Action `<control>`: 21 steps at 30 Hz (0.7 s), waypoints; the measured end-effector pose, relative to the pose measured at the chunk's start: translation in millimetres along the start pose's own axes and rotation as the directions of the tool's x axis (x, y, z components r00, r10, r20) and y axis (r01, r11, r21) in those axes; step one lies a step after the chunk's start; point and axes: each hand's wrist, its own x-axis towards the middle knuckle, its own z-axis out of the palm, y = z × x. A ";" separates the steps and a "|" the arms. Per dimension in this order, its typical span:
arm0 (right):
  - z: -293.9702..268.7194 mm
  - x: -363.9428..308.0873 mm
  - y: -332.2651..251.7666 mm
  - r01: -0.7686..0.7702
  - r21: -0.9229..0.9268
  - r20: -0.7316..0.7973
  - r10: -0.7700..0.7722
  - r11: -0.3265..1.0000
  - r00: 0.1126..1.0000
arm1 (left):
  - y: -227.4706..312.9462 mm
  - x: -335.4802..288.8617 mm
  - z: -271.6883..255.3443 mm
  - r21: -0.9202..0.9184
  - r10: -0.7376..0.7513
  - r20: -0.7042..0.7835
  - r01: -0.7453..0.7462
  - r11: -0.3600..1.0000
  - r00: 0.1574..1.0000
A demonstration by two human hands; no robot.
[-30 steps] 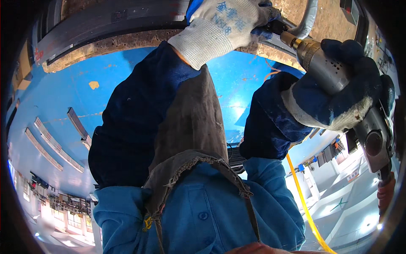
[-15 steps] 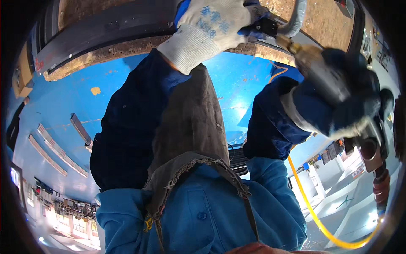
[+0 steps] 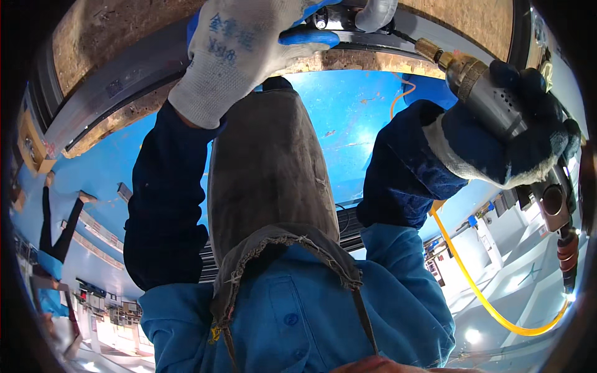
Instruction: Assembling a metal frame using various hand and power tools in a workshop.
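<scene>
My left hand (image 3: pixel 239 50), in a white glove with blue-coated fingers, is at the top, left of centre. Its thumb and fingers close around a black part (image 3: pixel 339 20) with a small shiny fitting, partly cut off by the picture's edge. A grey curved tube (image 3: pixel 375 15) meets that part on the right. My right hand (image 3: pixel 516 133), in a dark, worn glove, wraps around an air die grinder (image 3: pixel 488 93) with a metal body and brass-coloured collet. Its thin shank points left, its tip close to the black part. A yellow air hose (image 3: pixel 463 304) runs from the grinder's rear.
A workbench with a worn brown top (image 3: pixel 124 31) and dark metal edging spans the top. Below lies a blue floor (image 3: pixel 348 133) with an orange cord (image 3: pixel 401 99). A person (image 3: pixel 56 242) walks at the far left, near long strips (image 3: pixel 99 236) and a cardboard box (image 3: pixel 34 146).
My left hand and the black part have shifted left, along with the grey tube. The grinder's tip now shows sharply beside the part. At the left, the walking person has come further into view.
</scene>
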 end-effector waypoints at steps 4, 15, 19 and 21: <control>0.9 -5.4 2.6 -0.079 0.148 -0.105 0.095 0.986 0.990 | 0.6 0.7 1.8 0.109 -0.040 0.065 0.033 0.994 0.997; 4.2 8.6 -18.0 -0.028 -0.111 0.048 0.034 0.993 0.998 | 0.0 0.3 -1.0 0.090 -0.018 0.056 0.013 0.996 0.998; 6.0 18.5 -5.1 0.258 -0.231 0.208 -0.212 0.938 0.955 | 2.4 0.3 -1.8 0.081 -0.080 0.137 0.069 0.994 0.987; 6.7 13.0 0.5 0.183 -0.149 0.167 -0.157 0.972 0.973 | 0.6 -1.5 -1.9 0.108 -0.048 0.145 0.032 0.994 0.988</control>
